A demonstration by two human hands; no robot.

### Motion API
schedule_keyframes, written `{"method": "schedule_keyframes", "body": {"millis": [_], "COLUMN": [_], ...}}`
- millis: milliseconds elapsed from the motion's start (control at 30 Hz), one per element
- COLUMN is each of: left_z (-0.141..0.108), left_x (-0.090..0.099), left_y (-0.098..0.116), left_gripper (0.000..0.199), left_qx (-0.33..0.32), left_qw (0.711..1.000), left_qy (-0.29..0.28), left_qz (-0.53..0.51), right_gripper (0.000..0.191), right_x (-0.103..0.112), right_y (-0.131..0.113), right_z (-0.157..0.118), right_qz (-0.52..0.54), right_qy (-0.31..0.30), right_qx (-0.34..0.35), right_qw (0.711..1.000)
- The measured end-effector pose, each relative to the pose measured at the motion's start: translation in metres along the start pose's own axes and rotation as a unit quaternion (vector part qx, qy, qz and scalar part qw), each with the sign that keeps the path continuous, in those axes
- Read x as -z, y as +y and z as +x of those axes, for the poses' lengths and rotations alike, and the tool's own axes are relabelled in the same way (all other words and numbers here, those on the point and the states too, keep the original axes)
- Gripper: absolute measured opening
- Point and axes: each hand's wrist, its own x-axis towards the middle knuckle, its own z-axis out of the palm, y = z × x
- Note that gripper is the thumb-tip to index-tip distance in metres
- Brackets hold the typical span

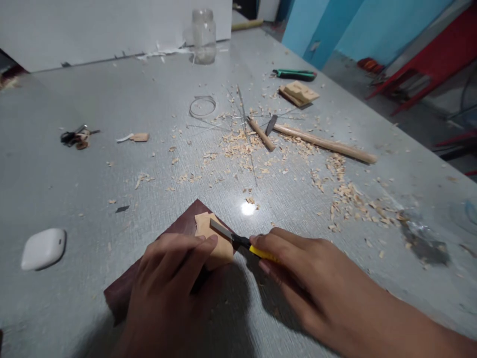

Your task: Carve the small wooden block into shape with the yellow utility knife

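Observation:
My right hand [298, 273] is closed around the yellow handle of a utility knife [263, 252]. Its blade reaches left and lies over a pale carved wood piece [219, 248]. With bent fingers, my left hand [171, 268] presses on this wood piece from the left, holding it down. Beneath the wood lies a dark reddish-brown sheet [128, 283], perhaps sandpaper, partly covered by my left hand. The lower side of the wood is hidden behind my fingers.
Wood shavings [242, 146] spread across the grey table, around a hammer [328, 141], a short wooden-handled tool [261, 134] and thin wires. Farther back are a green-black cutter [296, 74], a carved block [298, 93], a wire coil [202, 106] and a glass jar [204, 37]. A white case [43, 248] lies left.

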Motion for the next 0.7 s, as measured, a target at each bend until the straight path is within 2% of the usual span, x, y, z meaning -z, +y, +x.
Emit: {"method": "schedule_keyframes", "body": {"millis": [267, 433, 600, 700], "left_z": [0.0051, 0.0092, 0.0049, 0.0031], "left_x": [0.0028, 0.0081, 0.0067, 0.0036], "left_y": [0.0, 0.0013, -0.0006, -0.0036], "left_gripper": [0.022, 0.015, 0.019, 0.018], "left_qx": [-0.022, -0.037, -0.029, -0.049], "left_qw": [0.999, 0.996, 0.998, 0.998], "left_qy": [-0.003, -0.034, -0.019, -0.014], "left_qz": [-0.029, -0.069, -0.046, -0.028], "right_gripper": [0.016, 0.019, 0.015, 0.014], "right_x": [0.0085, 0.0057, 0.0037, 0.0048], "right_y": [0.0, 0.0015, 0.0031, 0.0018], "right_z": [-0.0029, -0.002, -0.0002, 0.0029], "right_qz": [0.027, 0.018, 0.008, 0.0], "right_qy": [-0.008, 0.001, -0.004, -0.015], "right_qx": [-0.035, -0.026, -0.021, -0.032], "right_qw": [0.999, 0.999, 1.0, 0.999]}}
